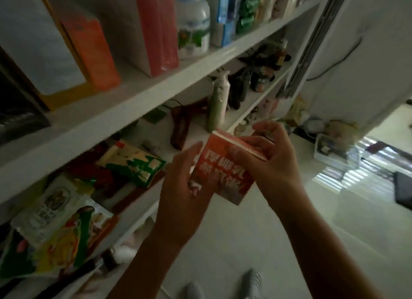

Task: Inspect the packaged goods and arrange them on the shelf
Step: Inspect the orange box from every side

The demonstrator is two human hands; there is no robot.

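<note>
Both hands, left hand [184, 187] & right hand [273, 161], grip red pkt [223, 175] nr shelf [111, 117].

Upper right, a black cable [338, 62] crosses the white wall [379, 31]; at the right edge, a dark mat [403, 187] lies on the pale floor [256, 232].

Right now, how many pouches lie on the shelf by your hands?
3 clear: green-and-cream pouch rightmost, white pouch left of it, yellow-green pouch lowest in frame. More may be hidden beneath.
</note>
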